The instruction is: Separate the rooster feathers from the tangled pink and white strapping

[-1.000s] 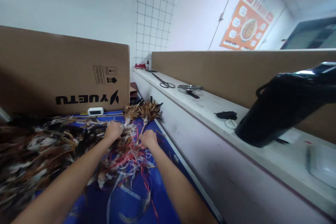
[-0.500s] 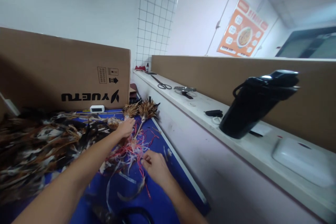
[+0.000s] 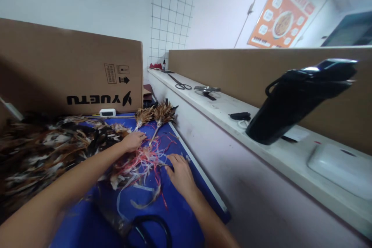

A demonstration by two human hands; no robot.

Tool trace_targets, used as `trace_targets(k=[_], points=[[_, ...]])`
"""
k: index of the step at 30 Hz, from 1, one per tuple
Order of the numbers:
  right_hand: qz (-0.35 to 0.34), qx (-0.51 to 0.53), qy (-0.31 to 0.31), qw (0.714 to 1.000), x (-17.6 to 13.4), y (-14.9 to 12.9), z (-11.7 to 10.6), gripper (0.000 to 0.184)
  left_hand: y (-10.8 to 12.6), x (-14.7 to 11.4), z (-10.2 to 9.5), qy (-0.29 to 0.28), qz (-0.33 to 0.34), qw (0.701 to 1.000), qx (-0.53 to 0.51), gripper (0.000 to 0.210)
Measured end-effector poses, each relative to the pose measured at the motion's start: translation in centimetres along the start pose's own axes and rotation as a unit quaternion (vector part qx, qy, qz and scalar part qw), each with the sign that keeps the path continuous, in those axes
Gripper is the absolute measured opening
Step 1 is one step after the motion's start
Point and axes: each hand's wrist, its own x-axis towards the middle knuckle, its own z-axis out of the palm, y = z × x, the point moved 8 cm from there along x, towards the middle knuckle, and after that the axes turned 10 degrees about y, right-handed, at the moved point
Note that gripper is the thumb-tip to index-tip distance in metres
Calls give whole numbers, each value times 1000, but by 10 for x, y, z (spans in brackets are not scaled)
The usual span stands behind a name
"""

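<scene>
On the blue desk (image 3: 181,217), I see a feather heap (image 3: 49,145), then the left hand (image 3: 133,142); I can't tell if it pinches anything. Next come pink strings (image 3: 147,157), two feather dusters (image 3: 163,113) behind them, and the right hand (image 3: 180,173), thumb and fingers apart.

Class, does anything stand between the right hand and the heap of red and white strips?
Nothing visible does: the right hand is just right of the heap of strips, fingertips toward it; whether they touch is unclear.
</scene>
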Motion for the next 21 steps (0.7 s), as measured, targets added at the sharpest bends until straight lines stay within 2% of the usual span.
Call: trace_targets(k=[4,8,11,13,16,19,21], points=[[-23,-42,-79,996,10,-12,27,51,-4,-36,-16,-20,-10,1000,5,36],[-47,-56,-112,991,21,-30,46,47,-9,-59,-33,-25,-26,999,-5,39],[-66,-64,-127,988,30,-48,56,41,-6,-67,-52,-7,-52,999,-12,42],[-79,-66,-136,985,36,-62,62,39,5,-73,-66,14,-70,997,-16,46],[-99,-63,-150,982,45,-86,75,37,34,-87,-80,28,-63,997,-37,58],[-120,-47,-168,977,52,-105,90,37,60,-106,-78,10,-41,995,-91,88],[-129,-30,-174,976,58,-111,95,36,60,-117,-72,0,-63,994,-91,87]])
